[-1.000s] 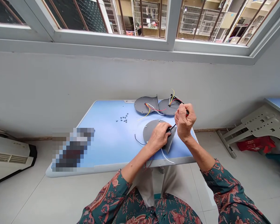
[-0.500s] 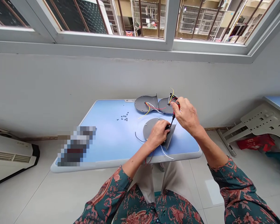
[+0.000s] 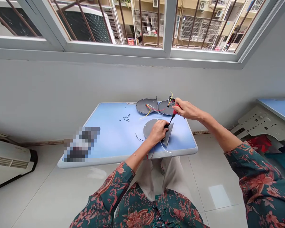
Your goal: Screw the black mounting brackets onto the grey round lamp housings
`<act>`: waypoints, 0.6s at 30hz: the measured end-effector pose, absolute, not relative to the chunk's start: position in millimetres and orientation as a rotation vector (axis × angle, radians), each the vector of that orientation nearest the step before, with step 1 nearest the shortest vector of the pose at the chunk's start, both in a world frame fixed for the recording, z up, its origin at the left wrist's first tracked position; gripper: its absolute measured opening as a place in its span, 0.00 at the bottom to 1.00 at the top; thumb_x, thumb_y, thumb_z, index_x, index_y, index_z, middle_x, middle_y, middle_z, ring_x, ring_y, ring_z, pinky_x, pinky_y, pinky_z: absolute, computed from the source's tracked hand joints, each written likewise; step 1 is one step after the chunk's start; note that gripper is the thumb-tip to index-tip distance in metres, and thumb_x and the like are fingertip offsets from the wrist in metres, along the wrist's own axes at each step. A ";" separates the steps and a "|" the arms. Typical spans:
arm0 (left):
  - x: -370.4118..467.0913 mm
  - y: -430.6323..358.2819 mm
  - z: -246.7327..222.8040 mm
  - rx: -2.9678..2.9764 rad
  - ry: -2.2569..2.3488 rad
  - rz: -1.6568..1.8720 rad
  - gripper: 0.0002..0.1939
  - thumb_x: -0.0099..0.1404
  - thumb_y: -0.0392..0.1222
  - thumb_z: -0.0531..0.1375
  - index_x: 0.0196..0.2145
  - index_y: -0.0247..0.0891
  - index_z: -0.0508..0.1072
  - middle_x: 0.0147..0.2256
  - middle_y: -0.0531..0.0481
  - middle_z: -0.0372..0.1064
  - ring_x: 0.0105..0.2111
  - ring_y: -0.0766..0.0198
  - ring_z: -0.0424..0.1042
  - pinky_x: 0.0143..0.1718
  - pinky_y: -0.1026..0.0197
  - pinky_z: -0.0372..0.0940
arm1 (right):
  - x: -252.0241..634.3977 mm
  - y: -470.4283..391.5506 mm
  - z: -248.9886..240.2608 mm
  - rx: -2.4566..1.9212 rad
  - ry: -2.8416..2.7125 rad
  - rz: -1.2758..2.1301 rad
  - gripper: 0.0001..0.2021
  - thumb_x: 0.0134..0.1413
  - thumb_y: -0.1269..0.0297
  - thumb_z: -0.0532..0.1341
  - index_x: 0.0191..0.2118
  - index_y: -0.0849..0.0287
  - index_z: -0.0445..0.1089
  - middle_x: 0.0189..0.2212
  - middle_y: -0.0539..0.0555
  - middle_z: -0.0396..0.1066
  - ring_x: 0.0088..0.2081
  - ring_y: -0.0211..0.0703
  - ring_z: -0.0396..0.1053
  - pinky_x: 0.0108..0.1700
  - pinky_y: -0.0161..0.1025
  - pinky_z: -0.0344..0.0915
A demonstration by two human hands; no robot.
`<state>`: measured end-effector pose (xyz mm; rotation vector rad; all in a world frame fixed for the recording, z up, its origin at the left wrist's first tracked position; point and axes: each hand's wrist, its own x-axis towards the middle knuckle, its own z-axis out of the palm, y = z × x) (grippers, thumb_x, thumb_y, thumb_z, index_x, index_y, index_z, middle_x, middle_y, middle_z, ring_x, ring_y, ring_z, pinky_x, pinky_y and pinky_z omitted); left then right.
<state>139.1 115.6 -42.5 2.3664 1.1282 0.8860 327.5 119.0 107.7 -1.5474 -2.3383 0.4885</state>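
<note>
My right hand [image 3: 181, 108] is closed around the red handle of a screwdriver [image 3: 174, 112]. The dark shaft slants down to the left, its tip at a small black part on a grey round metal plate [image 3: 149, 126]. Pressed over that plate is my left hand [image 3: 158, 131], its fingers closed at the black part by the bent edge; the fingertips partly hide it. Black, white and red wires stick out from under the plate. Behind lie two more grey plates, a left one [image 3: 142, 105] and a right one [image 3: 165, 108], with yellow, white and red wires.
Several small screws [image 3: 126, 118] lie scattered on the blue table [image 3: 111, 139]. A blurred patch [image 3: 82, 144] covers something at the table's left end. The wall and a barred window stand behind; another blue-topped table [image 3: 280, 107] is at the right.
The view has shifted slightly. My right hand and the screwdriver have tilted further to the right, with the tip still at the black part. My left hand stays on the plate.
</note>
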 end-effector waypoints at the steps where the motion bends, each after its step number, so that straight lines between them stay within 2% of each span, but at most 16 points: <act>1: 139.7 115.7 -42.7 2.374 1.141 0.867 0.10 0.65 0.29 0.61 0.43 0.39 0.72 0.45 0.44 0.76 0.47 0.51 0.72 0.52 0.48 0.68 | 327.9 120.1 108.2 -1.559 -2.350 0.483 0.10 0.69 0.58 0.51 0.35 0.51 0.49 0.32 0.51 0.74 0.28 0.41 0.61 0.34 0.39 0.56; 5: 141.0 115.7 -44.7 2.378 1.174 0.864 0.14 0.65 0.29 0.61 0.47 0.38 0.72 0.48 0.42 0.76 0.50 0.50 0.72 0.53 0.48 0.68 | 320.0 125.5 109.1 -1.541 -2.372 0.423 0.07 0.69 0.60 0.52 0.37 0.52 0.53 0.33 0.52 0.75 0.30 0.43 0.64 0.36 0.40 0.59; 10: 139.8 116.8 -46.1 2.351 1.162 0.874 0.17 0.63 0.28 0.61 0.49 0.39 0.71 0.48 0.43 0.76 0.50 0.51 0.73 0.53 0.49 0.68 | 313.6 133.7 116.9 -1.445 -2.444 0.668 0.08 0.70 0.62 0.51 0.36 0.52 0.53 0.30 0.49 0.72 0.22 0.38 0.62 0.31 0.38 0.62; 14: 140.0 117.8 -47.2 2.345 1.154 0.884 0.17 0.62 0.27 0.62 0.48 0.39 0.73 0.48 0.44 0.77 0.49 0.52 0.73 0.53 0.50 0.68 | 324.6 134.6 129.5 -1.274 -2.625 0.748 0.06 0.65 0.70 0.54 0.36 0.52 0.56 0.32 0.49 0.73 0.29 0.38 0.66 0.35 0.36 0.63; 18: 139.2 118.7 -45.2 2.320 1.171 0.886 0.17 0.62 0.27 0.60 0.47 0.40 0.74 0.47 0.45 0.78 0.49 0.53 0.74 0.53 0.51 0.68 | 330.2 128.0 135.8 -1.364 -2.643 0.723 0.08 0.62 0.75 0.53 0.39 0.53 0.58 0.37 0.51 0.75 0.33 0.38 0.67 0.38 0.35 0.61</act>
